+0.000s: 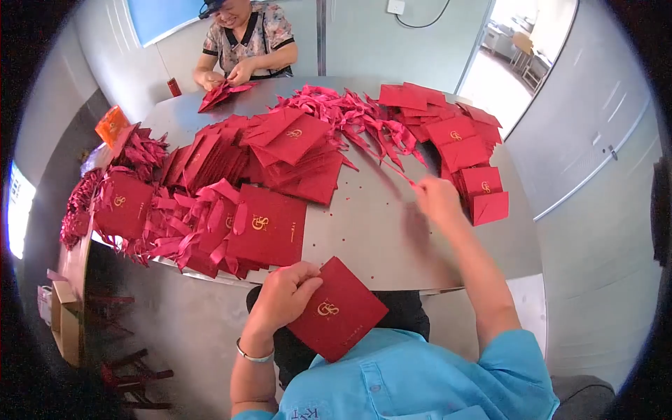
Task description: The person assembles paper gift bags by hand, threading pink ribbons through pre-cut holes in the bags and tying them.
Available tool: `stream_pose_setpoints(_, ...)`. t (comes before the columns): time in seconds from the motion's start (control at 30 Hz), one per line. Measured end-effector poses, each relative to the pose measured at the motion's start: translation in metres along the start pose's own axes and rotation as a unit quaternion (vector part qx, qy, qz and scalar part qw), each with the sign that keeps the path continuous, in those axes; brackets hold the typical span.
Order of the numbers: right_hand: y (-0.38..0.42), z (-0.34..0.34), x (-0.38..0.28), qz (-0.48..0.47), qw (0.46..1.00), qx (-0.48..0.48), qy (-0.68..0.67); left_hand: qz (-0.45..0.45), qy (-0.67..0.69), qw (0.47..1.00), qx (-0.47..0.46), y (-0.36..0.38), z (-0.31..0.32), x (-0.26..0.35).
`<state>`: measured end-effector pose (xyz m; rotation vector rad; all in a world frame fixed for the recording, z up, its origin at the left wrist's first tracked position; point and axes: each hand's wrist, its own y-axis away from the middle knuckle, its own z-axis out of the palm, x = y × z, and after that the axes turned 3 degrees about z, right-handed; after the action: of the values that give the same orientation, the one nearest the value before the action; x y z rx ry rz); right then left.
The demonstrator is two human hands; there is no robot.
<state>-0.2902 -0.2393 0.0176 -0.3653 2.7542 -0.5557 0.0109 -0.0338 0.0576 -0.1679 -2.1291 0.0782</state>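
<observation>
My left hand (290, 290) is closed on the upper left edge of a red card envelope (337, 309) with a gold emblem, tilted above my lap. Over the table, my right hand (437, 199) pinches the end of a pink ribbon (381, 159). That ribbon stretches back toward a tangled ribbon pile (322, 103) at the table's far middle. Right of my right hand lie red envelopes (485, 192) in overlapping stacks. Left of centre, more envelopes (269, 224) lie piled, some with pink ribbons (178, 224) attached.
Across the grey table (364, 227) a person (248, 45) handles a red item (222, 94) with both hands. An orange packet (112, 126) stands at the left. Stools (136, 378) and a cardboard box (65, 322) are at the lower left.
</observation>
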Motion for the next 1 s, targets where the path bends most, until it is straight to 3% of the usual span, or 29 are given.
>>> stream_pose_setpoints(0.03, 0.009, -0.012, 0.005, -0.003, 1.000, -0.001, 0.003, 0.000, 0.004, 1.000, 0.003, 0.001, 0.000, -0.002)
stream_pose_setpoints(0.1, 0.024, -0.038, 0.009, 0.055, 0.981, 0.033, -0.184, -0.012, -0.003, 1.000, 0.003, 0.001, -0.002, -0.008)
stream_pose_setpoints(0.13, 0.032, -0.049, 0.006, 0.053, 0.981, 0.032, -0.182, -0.012, -0.001, 1.000, 0.004, 0.001, -0.003, -0.010)
stream_pose_setpoints(0.2, 0.045, -0.070, 0.002, 0.094, 0.932, 0.101, -0.335, -0.025, 0.022, 0.999, -0.027, 0.000, -0.003, -0.015)
stream_pose_setpoints(0.23, 0.049, -0.078, 0.003, 0.094, 0.933, 0.099, -0.333, -0.027, 0.025, 0.999, -0.028, 0.000, 0.000, -0.016)
stream_pose_setpoints(0.3, 0.058, -0.092, 0.003, 0.082, 0.884, 0.098, -0.449, -0.024, 0.093, 0.994, -0.059, 0.001, 0.007, -0.019)
stream_pose_setpoints(0.43, 0.064, -0.107, -0.020, 0.046, 0.868, 0.121, -0.480, -0.002, 0.098, 0.991, -0.094, 0.002, 0.024, -0.019)
stream_pose_setpoints(0.53, 0.062, -0.103, -0.033, 0.020, 0.843, 0.136, -0.521, -0.044, 0.101, 0.987, -0.118, 0.001, 0.024, -0.008)
stream_pose_setpoints(0.6, 0.058, -0.097, -0.040, -0.007, 0.756, 0.118, -0.643, -0.036, 0.111, 0.987, -0.113, 0.004, 0.025, -0.013)
stream_pose_setpoints(0.63, 0.057, -0.095, -0.045, -0.007, 0.755, 0.113, -0.646, -0.049, 0.117, 0.986, -0.112, 0.004, 0.023, -0.007)
stream_pose_setpoints(0.7, 0.055, -0.093, -0.055, 0.002, 0.698, 0.093, -0.711, -0.065, 0.121, 0.985, -0.108, 0.006, 0.020, -0.007)
stream_pose_setpoints(0.83, 0.053, -0.086, -0.065, 0.016, 0.680, 0.086, -0.728, -0.062, 0.126, 0.986, -0.085, 0.009, 0.017, -0.011)
stream_pose_setpoints(0.9, 0.053, -0.091, -0.075, -0.027, 0.762, 0.092, -0.640, -0.077, 0.129, 0.985, -0.083, 0.009, 0.013, -0.008)
stream_pose_setpoints(1.0, 0.062, -0.095, -0.082, -0.024, 0.791, 0.044, -0.609, -0.057, 0.162, 0.981, -0.092, 0.008, 0.015, -0.011)
